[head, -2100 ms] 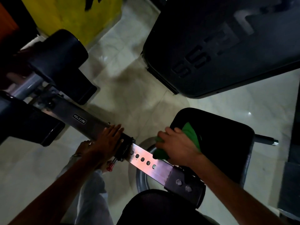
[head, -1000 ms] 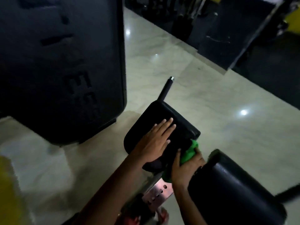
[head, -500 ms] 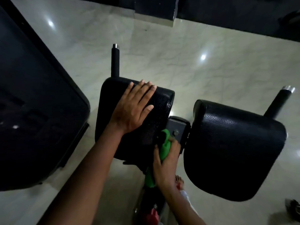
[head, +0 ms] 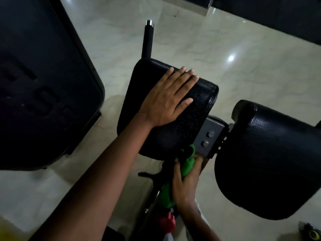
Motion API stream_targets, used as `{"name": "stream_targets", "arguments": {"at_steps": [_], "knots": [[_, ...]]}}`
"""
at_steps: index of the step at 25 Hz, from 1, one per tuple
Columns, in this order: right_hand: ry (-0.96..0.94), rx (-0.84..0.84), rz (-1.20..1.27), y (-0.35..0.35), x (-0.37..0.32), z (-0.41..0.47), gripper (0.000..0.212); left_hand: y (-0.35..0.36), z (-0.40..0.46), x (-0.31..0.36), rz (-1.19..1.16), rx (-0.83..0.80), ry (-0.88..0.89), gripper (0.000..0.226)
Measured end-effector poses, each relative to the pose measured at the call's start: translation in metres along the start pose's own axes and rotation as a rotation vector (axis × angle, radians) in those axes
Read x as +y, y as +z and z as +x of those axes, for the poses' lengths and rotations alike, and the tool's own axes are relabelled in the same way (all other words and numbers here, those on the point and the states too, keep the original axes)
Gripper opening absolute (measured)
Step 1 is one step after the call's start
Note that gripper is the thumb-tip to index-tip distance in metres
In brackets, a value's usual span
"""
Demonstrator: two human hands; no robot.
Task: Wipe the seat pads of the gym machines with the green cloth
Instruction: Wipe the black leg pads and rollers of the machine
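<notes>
Head view shows us leaning over a pair of black pads with our two hands split between them and the frame. Our left hand (head: 166,100) lies flat, fingers straight and together, palm pressed on top of the left pad (head: 182,133), gripping nothing. Our right hand (head: 186,181) is curled around the green cloth (head: 188,164), which is bunched into a roll and sits just below the near edge of the left pad, against the metal bracket (head: 208,136) that joins the two pads. So the cloth lies toward us from the left pad and to the left of the right pad (head: 271,162); its roll runs roughly along our right forearm, pointing up toward the gap between the pads. We judge the right hand is the one to carry the wipe, since it holds the cloth and is just beside both pads, while the left only steadies. The right pad's broad top lies to the right of the cloth, near but not touching it, with its long side running away to the right. Counting: two pads, one cloth, one bracket with two bolts, one black handle bar (head: 147,40) sticking out beyond the left pad, and one large dark machine panel (head: 43,84) on the left over the pale floor (head: 243,58).
</notes>
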State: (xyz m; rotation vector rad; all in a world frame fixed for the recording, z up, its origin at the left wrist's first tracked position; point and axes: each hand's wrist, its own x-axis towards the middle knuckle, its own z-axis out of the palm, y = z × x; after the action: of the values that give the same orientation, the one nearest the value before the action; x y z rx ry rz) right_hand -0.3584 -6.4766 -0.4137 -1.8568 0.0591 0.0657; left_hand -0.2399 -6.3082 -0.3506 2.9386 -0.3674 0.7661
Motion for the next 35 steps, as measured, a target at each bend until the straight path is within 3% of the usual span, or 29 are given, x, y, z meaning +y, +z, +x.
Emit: {"name": "stream_targets", "arguments": {"at_steps": [3, 9, 14, 19, 23, 26, 29, 32, 35], "knots": [[0.025, 0.002, -0.025, -0.012, -0.004, 0.011, 0.018, 0.001, 0.001, 0.0, 0.005, 0.008, 0.001, 0.055], [-0.295, 0.066, -0.026, -0.051, -0.072, 0.073, 0.036, 0.0, -0.001, 0.003, -0.03, 0.021, -0.015, 0.054], [-0.51, -0.11, -0.34, -0.048, -0.148, 0.122, 0.074, -0.002, -0.036, 0.024, -0.122, 0.032, -0.308, 0.054], [-0.763, -0.605, -0.664, 0.022, -0.198, 0.178, 0.049, -0.006, -0.071, 0.037, -0.171, 0.053, -0.531, 0.054], [-0.995, -0.953, -0.693, 0.103, -0.224, 0.205, 0.033, 0.005, -0.079, 0.051, -0.117, 0.065, -0.61, 0.05], [-1.081, -1.265, -0.994, 0.157, -0.237, 0.209, 0.029, 0.011, -0.073, 0.058, -0.059, 0.074, -0.701, 0.055], [-1.005, -1.534, -1.151, 0.177, -0.253, 0.219, 0.025, 0.015, -0.071, 0.065, -0.044, 0.099, -0.782, 0.055], [-0.825, -1.707, -1.104, 0.177, -0.268, 0.23, 0.018, 0.018, -0.067, 0.076, -0.073, 0.148, -0.908, 0.056], [-0.688, -1.831, -1.24, 0.2, -0.255, 0.204, 0.009, 0.024, -0.058, 0.089, -0.11, 0.266, -1.089, 0.058]]}}
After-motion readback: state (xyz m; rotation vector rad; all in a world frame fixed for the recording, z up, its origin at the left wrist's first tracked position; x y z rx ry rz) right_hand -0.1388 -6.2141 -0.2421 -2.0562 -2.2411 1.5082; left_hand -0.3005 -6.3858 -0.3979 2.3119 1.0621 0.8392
